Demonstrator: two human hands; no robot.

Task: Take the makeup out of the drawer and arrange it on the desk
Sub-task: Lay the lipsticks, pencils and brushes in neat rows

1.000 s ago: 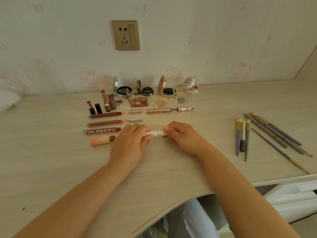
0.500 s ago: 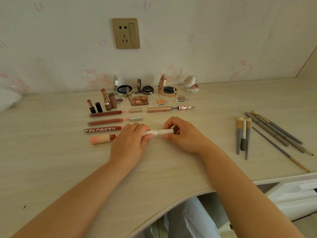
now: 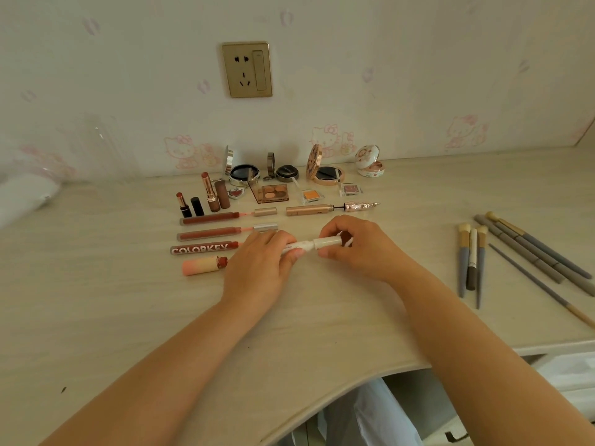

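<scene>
Hands meet over a white makeup pen (image 3: pixel 309 246) held just above the desk (image 3: pixel 96 317): the left hand (image 3: pixel 257 268) curls around its barrel, the right hand (image 3: pixel 357 249) pinches the cap. A straight pull along the pen's length seems best. Lip glosses (image 3: pixel 209 218) lie beside the left hand, brushes (image 3: pixel 471 255) well apart on the right; nothing blocks the hands.

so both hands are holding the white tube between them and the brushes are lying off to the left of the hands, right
Not quite. The head view shows the left hand and right hand both gripping the white tube, but the brushes lie to the right of the hands, not the left. The lip products are what lie on the left.
</scene>
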